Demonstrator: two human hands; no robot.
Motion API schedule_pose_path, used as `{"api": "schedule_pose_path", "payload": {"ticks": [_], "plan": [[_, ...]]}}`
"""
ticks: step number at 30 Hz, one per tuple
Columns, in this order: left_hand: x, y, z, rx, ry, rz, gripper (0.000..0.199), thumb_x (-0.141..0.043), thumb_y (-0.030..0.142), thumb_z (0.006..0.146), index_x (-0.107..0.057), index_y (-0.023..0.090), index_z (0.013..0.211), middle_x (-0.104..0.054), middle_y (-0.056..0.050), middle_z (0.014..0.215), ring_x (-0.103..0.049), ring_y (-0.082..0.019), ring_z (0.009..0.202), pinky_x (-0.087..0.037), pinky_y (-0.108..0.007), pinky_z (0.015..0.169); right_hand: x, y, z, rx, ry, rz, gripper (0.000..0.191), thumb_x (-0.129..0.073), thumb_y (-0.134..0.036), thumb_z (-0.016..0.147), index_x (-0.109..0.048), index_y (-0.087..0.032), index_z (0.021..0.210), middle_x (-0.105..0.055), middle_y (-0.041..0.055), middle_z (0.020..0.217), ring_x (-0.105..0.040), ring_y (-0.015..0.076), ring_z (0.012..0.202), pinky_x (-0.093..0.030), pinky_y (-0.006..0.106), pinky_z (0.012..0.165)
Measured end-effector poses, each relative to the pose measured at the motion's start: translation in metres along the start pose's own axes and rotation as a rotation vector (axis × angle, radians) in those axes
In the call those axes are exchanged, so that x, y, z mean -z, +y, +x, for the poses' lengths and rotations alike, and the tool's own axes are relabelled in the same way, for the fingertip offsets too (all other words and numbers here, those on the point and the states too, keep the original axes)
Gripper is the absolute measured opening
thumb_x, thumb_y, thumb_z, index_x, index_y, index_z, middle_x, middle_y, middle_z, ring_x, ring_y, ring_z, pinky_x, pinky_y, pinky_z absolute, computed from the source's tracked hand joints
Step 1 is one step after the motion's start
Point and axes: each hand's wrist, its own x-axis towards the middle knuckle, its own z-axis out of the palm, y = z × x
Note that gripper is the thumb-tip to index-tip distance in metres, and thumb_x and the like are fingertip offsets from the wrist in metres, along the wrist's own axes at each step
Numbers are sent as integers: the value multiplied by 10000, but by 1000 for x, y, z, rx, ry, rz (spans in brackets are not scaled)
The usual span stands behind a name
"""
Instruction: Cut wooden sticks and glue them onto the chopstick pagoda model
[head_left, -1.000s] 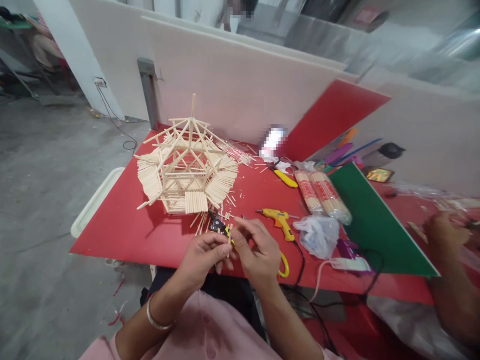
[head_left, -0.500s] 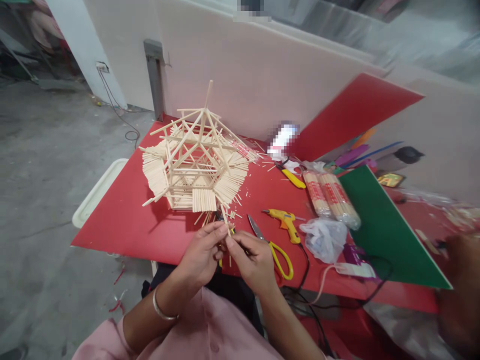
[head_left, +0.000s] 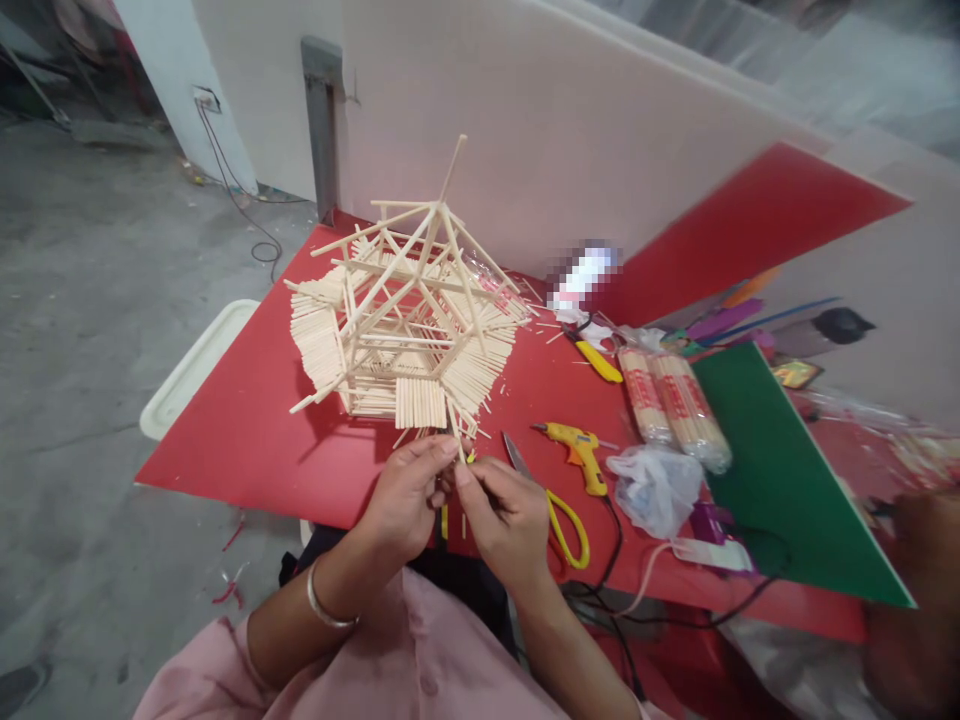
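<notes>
Between the fingertips of my left hand and my right hand is a thin wooden stick, pinched by both near the table's front edge. Just beyond them stands a pavilion-like model built of wooden sticks, with a pointed open roof frame and slatted panels around its base. The stick's upper end overlaps the model's front right side in view; whether it touches, I cannot tell. Yellow-handled scissors lie beside my right hand, partly hidden by it. Something with yellow parts shows beneath my fingers, mostly covered.
On the red table lie a yellow glue gun, yellow-handled pliers, wrapped stick bundles and a plastic bag. A green board is at right, near another person's arm. Cables hang at the front edge.
The view has shifted slightly, so the model and tools appear a little farther right. Both hands keep their pinch on the stick, almost in the same pose.
</notes>
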Motion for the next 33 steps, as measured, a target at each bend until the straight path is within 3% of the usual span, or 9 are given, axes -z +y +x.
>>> {"api": "schedule_pose_path", "payload": {"ticks": [18, 33], "plan": [[2, 2, 4, -22, -17, -1, 243, -796, 337, 643, -661, 135, 659, -451, 34, 543, -301, -46, 470, -184, -195, 416, -1, -1, 2, 8, -8, -1, 226, -566, -228, 897, -665, -205, 696, -614, -16, 612, -550, 102, 556, -428, 230, 557], [3, 4, 6, 8, -5, -8, 225, -772, 341, 630, -722, 144, 727, -494, 32, 566, -339, -50, 465, -187, -202, 405, -2, 1, 2, 22, -32, -15, 239, -564, -222, 899, -673, -197, 688, -615, -8, 619, -534, 100, 569, -412, 235, 559]]}}
